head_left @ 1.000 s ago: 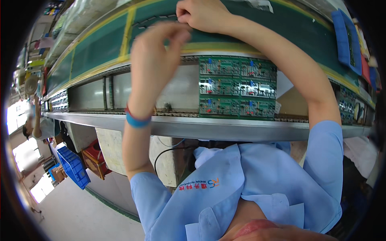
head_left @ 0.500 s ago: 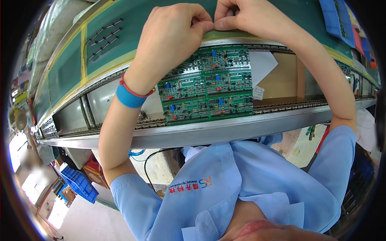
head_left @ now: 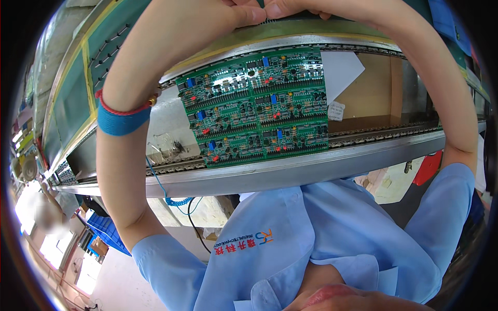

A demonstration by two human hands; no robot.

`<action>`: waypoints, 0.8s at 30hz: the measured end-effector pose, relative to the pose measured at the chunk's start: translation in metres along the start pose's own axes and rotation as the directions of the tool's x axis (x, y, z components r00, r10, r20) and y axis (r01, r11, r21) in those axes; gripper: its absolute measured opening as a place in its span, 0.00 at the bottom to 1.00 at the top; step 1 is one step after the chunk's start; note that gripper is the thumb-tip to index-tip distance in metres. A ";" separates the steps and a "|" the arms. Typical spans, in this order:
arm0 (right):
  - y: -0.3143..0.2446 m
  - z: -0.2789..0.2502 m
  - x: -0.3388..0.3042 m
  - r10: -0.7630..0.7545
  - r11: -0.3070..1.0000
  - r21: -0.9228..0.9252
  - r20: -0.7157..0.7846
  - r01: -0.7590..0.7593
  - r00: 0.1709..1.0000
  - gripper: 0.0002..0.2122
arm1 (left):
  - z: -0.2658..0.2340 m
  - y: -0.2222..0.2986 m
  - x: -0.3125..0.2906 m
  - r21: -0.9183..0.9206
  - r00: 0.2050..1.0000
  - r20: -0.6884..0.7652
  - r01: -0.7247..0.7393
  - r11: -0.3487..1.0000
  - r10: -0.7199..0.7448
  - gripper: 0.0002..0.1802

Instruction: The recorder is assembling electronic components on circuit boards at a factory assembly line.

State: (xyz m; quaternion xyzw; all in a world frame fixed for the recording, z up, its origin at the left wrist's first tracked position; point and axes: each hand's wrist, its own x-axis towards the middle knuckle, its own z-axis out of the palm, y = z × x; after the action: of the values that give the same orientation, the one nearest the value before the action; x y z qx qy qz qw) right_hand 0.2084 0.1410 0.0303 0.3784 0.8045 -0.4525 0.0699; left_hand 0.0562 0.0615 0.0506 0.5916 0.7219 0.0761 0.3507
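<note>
At the top edge of the view, my left hand point(head_left: 236, 14) and my right hand point(head_left: 293, 6) meet, fingertips nearly touching. Between them a short row of thin pins, like a pin header strip point(head_left: 268, 21), pokes out below the fingertips. Both hands pinch at this strip; their upper fingers are cut off by the frame. Nearer to me than the hands, a panel of green circuit boards point(head_left: 259, 106) rests across the conveyor rails, full of small parts, blue blocks and red pieces. A blue wrist strap point(head_left: 123, 120) and a red cord circle my left wrist.
More dark pin strips point(head_left: 109, 46) lie in rows on the green mat, left of my left forearm. White paper point(head_left: 341, 72) and a brown cardboard piece point(head_left: 376, 96) sit right of the panel. A metal rail point(head_left: 290, 168) runs along the near side. A blue coiled cord point(head_left: 179, 201) hangs below.
Both hands have shifted toward the top edge, and my forearms stand wider apart. The pin row shows more clearly between the fingertips. The panel appears slightly larger and more tilted.
</note>
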 end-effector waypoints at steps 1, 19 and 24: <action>-0.001 0.000 0.000 0.008 1.000 0.005 0.003 -0.008 1.000 0.09 | 0.000 0.002 0.001 0.041 1.000 -0.001 0.001 0.999 -0.001 0.09; 0.005 0.008 -0.011 -0.215 0.976 -0.067 -0.098 0.209 0.972 0.09 | 0.013 0.015 -0.009 0.129 0.992 -0.118 0.061 0.990 -0.046 0.06; 0.032 0.036 -0.021 -0.523 0.852 -0.222 -0.339 0.473 0.782 0.06 | 0.066 -0.050 0.008 -0.247 0.712 -0.509 -0.659 0.711 0.484 0.06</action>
State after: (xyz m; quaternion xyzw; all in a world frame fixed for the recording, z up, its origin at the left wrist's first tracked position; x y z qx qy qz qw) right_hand 0.2362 0.1110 -0.0032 0.2288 0.8997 -0.3199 -0.1891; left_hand 0.0550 0.0342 -0.0283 0.6723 0.5200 0.4548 0.2659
